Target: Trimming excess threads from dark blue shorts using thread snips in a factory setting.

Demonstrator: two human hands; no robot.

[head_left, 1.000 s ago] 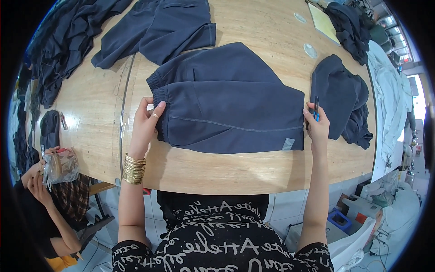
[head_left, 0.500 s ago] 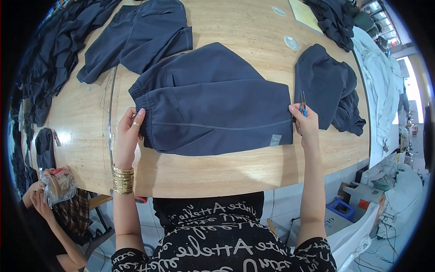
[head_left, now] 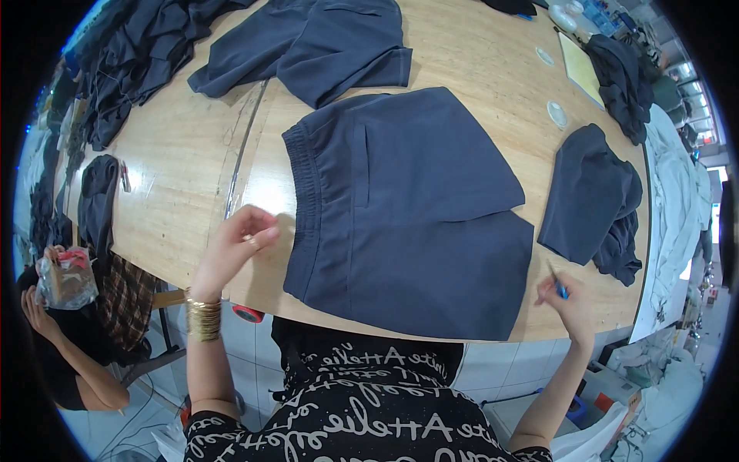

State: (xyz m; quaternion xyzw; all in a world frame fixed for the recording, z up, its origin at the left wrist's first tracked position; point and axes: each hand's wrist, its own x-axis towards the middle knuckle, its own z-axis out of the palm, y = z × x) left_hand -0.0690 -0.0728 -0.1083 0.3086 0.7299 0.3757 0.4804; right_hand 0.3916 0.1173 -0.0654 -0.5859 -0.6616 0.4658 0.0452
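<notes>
A pair of dark navy shorts (head_left: pixel 439 262) lies spread out flat on the wooden table (head_left: pixel 192 146). Its gathered elastic waistband (head_left: pixel 306 208) faces left, and a slit pocket shows on the upper leg. My left hand (head_left: pixel 242 239) hovers just left of the waistband with loosely curled fingers, off the cloth and holding nothing. Close by the hem of the nearer leg, my right hand (head_left: pixel 570 304) is closed around small blue-handled thread snips (head_left: pixel 560 289). Their thin metal tip points up and away from me; most of the handle is hidden in the palm.
More dark shorts (head_left: pixel 308 46) lie at the far side, with a crumpled dark garment (head_left: pixel 593 196) at right. Dark clothing (head_left: pixel 146 61) is heaped far left. A co-worker (head_left: pixel 69 339) at lower left holds a clear plastic bag (head_left: pixel 65 281). Pale cloth (head_left: pixel 670 200) lines the right edge.
The shorts went from folded to opened out flat. Both hands have let go of them; my left moved off the waistband, my right off the hem, still with the snips. The view has shifted.
</notes>
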